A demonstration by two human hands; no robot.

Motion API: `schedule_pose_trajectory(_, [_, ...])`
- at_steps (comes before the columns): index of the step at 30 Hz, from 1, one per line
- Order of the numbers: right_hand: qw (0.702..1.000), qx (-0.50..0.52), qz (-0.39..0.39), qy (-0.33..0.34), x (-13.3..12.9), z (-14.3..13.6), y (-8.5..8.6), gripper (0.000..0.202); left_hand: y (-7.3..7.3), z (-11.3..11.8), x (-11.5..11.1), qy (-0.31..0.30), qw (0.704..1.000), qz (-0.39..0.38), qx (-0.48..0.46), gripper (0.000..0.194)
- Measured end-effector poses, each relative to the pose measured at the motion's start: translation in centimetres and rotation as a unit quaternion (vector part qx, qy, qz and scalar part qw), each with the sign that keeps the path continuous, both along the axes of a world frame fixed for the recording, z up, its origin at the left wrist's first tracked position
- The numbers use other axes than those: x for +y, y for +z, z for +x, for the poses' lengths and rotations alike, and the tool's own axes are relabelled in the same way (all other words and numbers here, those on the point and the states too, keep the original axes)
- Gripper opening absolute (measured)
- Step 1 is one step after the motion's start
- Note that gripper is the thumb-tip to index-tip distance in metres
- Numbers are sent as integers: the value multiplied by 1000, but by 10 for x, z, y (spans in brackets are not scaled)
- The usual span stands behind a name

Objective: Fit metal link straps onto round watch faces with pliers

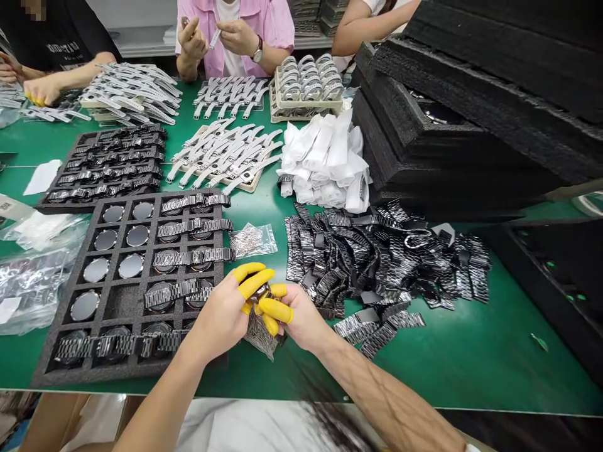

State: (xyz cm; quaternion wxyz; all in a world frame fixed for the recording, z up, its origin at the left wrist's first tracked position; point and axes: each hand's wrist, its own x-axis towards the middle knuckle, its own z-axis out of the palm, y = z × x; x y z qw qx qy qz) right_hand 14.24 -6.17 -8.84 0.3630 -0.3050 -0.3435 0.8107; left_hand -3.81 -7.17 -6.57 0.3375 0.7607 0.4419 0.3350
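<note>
My left hand and my right hand meet above the table's front part, yellow covers on several fingers. Between them they grip a small dark watch case, partly hidden by the fingers. Just below hangs or lies a clear bag of thin metal pins; which one is unclear. Left of my hands, a grey foam tray holds round watch faces and watches with black metal bands. One compartment has no watch. A second bag of pins lies behind my hands.
Black metal bands are heaped at right, beside white wrapped bundles. Tall black foam trays stand back right. Another watch tray and white-strapped watches lie farther back. A person in pink works opposite.
</note>
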Motion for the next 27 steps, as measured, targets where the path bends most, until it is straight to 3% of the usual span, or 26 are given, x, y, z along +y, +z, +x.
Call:
schedule_pose_trajectory(6, [996,59,-57,-45,-3,-5,4,50,8,0,0,-1,999,26,36,69])
schedule_pose_trajectory(10, [994,61,-69,-62,-6,-7,4,50,16,0,-1,-34,999,30,23,57])
schedule_pose_trajectory(16, [995,50,-63,-59,-9,-7,4,50,19,6,0,-21,1000,2,8,39])
schedule_pose_trajectory(27, [993,80,-68,-46,-10,-5,2,49,20,4,-2,-48,999,5,-15,46])
